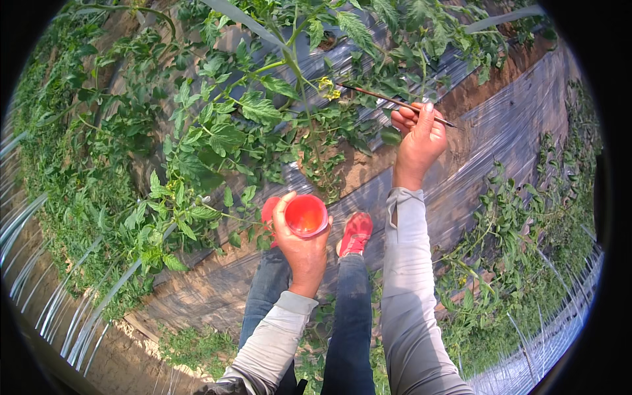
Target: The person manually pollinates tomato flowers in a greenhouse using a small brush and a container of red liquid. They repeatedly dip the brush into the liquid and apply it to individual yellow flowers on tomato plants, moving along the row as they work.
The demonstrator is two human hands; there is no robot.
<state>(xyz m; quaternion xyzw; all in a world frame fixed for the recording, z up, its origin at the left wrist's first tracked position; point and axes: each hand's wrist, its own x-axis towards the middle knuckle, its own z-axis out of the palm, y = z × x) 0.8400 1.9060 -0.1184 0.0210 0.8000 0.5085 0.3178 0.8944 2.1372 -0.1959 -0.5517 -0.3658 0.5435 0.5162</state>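
My left hand (305,256) holds a small red plastic cup (306,216) with its open top facing up; some liquid seems to lie at its bottom. Between the thumb and fingers of my right hand (420,138) is a thin, dark-handled brush (390,99). It slants up and to the left, and its left tip is at or very near a cluster of yellow tomato flowers (329,90); whether they touch I cannot tell. The flowers hang from a green tomato plant (296,69) in front of me, above and to the right of the cup.
Tomato plants (123,98) fill the left and far side, and more plants (513,237) grow at the right. Plastic mulch film (503,123) covers much of the soil. Pale strings or straps (247,19) run between the plants. My red shoes (356,231) stand on the film below.
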